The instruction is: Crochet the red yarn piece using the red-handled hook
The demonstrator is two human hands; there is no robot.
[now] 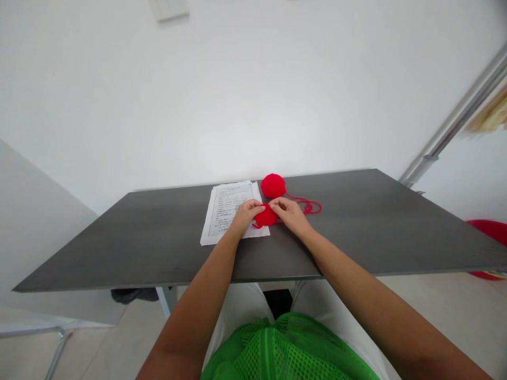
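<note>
A small red yarn piece (265, 217) sits between the person's two hands, held near the right edge of some printed sheets (222, 211). The left hand (246, 213) pinches its left upper edge between thumb and fingers; the right hand (291, 213) grips its upper right edge in the same way, so the piece spans the gap between the thumbs and its lower part shows below them. A short red end pokes out at its lower left. Just beyond the hands rests a red yarn ball (273, 186), from which a loose strand (314, 206) loops on the dark tabletop (356, 227) to the right of the right hand. The person wears a green mesh vest (285, 348) and sits facing a white wall (253, 95).
</note>
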